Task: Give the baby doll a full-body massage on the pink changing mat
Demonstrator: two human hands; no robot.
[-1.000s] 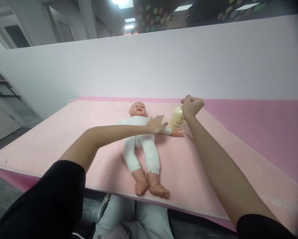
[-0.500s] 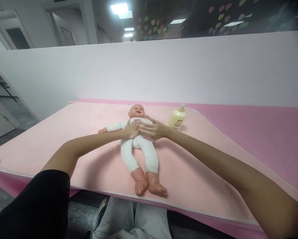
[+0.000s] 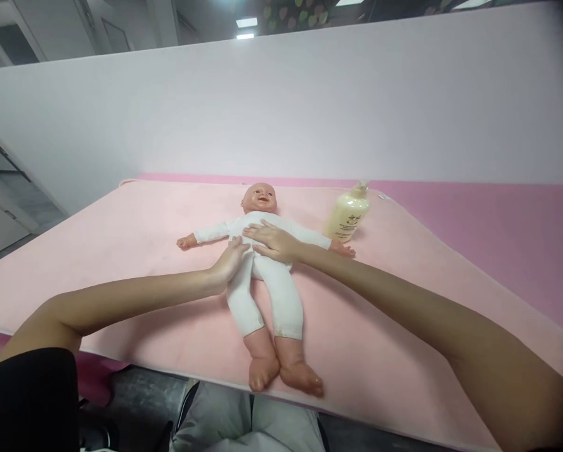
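Head view showed a doll (image 3: 262, 263) lying face-up mid-table (image 3: 121, 251), left hand (image 3: 229, 263) and right hand (image 3: 274, 243) flat and open on its soft torso; it looked light, best lifted under the body.

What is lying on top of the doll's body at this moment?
Two open hands rest on the doll: the right hand flat on its chest, the left hand against its side at the waist. The white suit beneath the palms is covered, so its state there cannot be seen.
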